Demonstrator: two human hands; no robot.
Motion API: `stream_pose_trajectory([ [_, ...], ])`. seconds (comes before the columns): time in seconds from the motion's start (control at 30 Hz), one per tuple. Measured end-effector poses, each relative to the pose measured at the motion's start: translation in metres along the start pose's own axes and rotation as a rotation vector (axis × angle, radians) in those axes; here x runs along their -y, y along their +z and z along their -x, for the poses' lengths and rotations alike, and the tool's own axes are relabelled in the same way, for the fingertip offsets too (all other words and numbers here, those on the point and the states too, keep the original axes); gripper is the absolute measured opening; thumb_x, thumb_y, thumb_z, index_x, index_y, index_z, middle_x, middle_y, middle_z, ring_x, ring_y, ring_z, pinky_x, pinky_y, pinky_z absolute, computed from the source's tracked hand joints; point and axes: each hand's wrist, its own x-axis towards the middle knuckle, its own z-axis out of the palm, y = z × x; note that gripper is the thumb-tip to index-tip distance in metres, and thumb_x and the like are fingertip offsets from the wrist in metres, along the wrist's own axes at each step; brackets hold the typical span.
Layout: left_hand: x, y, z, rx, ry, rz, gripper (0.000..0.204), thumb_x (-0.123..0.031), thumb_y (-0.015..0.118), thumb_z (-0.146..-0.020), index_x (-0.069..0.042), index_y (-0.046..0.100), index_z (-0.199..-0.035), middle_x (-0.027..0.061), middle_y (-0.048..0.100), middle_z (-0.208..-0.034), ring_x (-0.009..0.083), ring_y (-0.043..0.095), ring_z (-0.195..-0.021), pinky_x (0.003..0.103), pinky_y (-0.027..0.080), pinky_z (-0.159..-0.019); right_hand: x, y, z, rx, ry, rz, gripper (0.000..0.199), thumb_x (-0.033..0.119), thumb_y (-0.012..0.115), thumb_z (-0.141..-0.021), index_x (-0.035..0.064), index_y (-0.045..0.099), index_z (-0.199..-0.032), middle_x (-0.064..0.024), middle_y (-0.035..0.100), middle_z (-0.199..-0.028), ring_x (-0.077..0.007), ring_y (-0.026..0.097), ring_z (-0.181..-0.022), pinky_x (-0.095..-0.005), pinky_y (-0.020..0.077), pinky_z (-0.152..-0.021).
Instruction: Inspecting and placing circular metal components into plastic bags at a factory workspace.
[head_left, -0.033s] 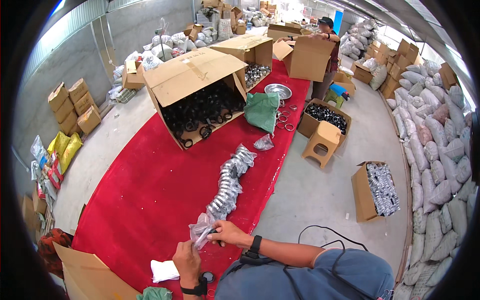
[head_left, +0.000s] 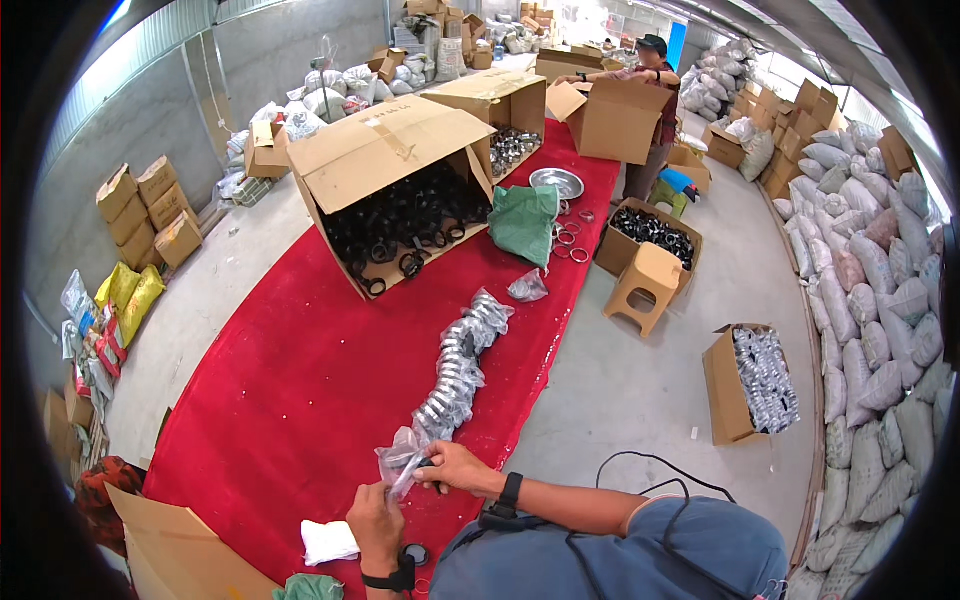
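A clear plastic bag [head_left: 398, 462] is stretched between my two hands at the near end of the red-covered table. My left hand [head_left: 376, 520] is closed, pinching the lower edge of the bag. My right hand [head_left: 452, 470] is closed beside it, around a small dark piece that its fingers mostly hide. Just beyond the bag runs a curved row of silver and black rings [head_left: 452, 372] wrapped in clear plastic. A white packet [head_left: 329, 541] lies left of my left hand, and a dark round ring [head_left: 416, 553] lies right of my left wrist.
A large carton [head_left: 390, 135] of black rings stands on the red table [head_left: 290, 370], near a green sack [head_left: 523, 215] and a metal bowl [head_left: 557, 182]. On the floor to the right are a plastic stool [head_left: 645, 287] and a carton [head_left: 732, 390]. Another person [head_left: 655, 120] stands behind a carton.
The plastic bag's mouth and my left hand have shifted very slightly. Otherwise the scene looks the same.
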Motion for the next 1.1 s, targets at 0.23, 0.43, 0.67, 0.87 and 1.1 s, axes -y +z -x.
stream_pose_trajectory([
  [0.23, -0.020, 0.012, -0.017, -0.009, 0.015, 0.202, 0.018, 0.005, 0.066, -0.083, 0.000, 0.066, -0.099, 0.0179, 0.063, -0.087, 0.0386, 0.065, -0.080, 0.046, 0.052, -0.068, -0.017, 0.011, -0.012, -0.291, -0.512, 0.659, 0.048, 0.019, 0.077, -0.093, -0.0069, 0.052, -0.125, -0.0140, 0.073, -0.095, -0.0146, 0.069, -0.077, -0.0291, 0.0521, -0.056],
  [0.43, -0.003, 0.013, -0.012, -0.026, -0.016, -0.045, 0.017, 0.002, 0.068, -0.083, -0.002, 0.066, -0.100, 0.0169, 0.062, -0.092, 0.0396, 0.065, -0.081, 0.047, 0.052, -0.068, 0.018, -0.003, -0.005, -0.086, -0.075, -0.016, 0.049, 0.018, 0.075, -0.094, -0.0068, 0.050, -0.127, -0.0133, 0.073, -0.099, -0.0165, 0.072, -0.083, -0.0281, 0.0545, -0.057],
  [0.67, 0.002, 0.011, -0.001, -0.050, -0.144, -0.160, 0.014, 0.002, 0.064, -0.085, -0.001, 0.063, -0.098, 0.0184, 0.062, -0.090, 0.0411, 0.065, -0.083, 0.048, 0.052, -0.071, 0.000, 0.009, -0.002, -0.023, -0.067, -0.405, 0.050, 0.016, 0.075, -0.094, -0.0058, 0.047, -0.129, -0.0107, 0.071, -0.096, -0.0160, 0.071, -0.082, -0.0262, 0.0547, -0.056],
  [0.87, -0.002, 0.013, 0.016, -0.005, -0.003, 0.111, 0.014, 0.000, 0.061, -0.085, -0.002, 0.062, -0.098, 0.0197, 0.065, -0.091, 0.0416, 0.066, -0.082, 0.050, 0.052, -0.070, -0.003, 0.017, 0.001, -0.171, -0.057, -0.197, 0.046, 0.015, 0.077, -0.093, -0.0033, 0.049, -0.125, -0.0078, 0.069, -0.093, -0.0138, 0.069, -0.076, -0.0264, 0.0561, -0.058],
  [1.1, 0.002, 0.025, -0.011, -0.098, -0.068, -0.052, 0.016, -0.002, 0.063, -0.080, -0.004, 0.061, -0.096, 0.0180, 0.063, -0.086, 0.0409, 0.063, -0.077, 0.048, 0.051, -0.066, 0.019, -0.002, -0.007, -0.104, -0.129, -0.460, 0.017, 0.010, 0.071, -0.093, 0.0020, 0.060, -0.104, -0.0095, 0.070, -0.084, -0.0157, 0.067, -0.061, -0.0269, 0.0518, -0.048],
])
